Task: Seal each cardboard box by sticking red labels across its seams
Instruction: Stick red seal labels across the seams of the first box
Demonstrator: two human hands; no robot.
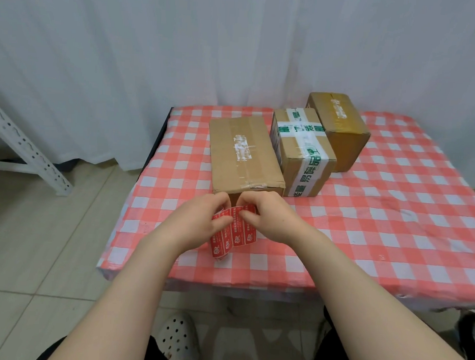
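Three cardboard boxes stand in a row on the red-and-white checked table (380, 215). The nearest is a long plain box (243, 155) with clear tape along its top seam. Beside it is a box with green-printed white tape (303, 153), and behind that a darker taped box (341, 127). Just in front of the long box, both hands hold a sheet of red labels (232, 236) above the table. My left hand (201, 219) grips the sheet's left side. My right hand (270, 217) pinches its upper edge with thumb and forefinger.
A white curtain hangs behind the table. A white perforated metal frame (21, 141) leans at the far left on the tiled floor. A white clog (178, 339) shows below the table's front edge.
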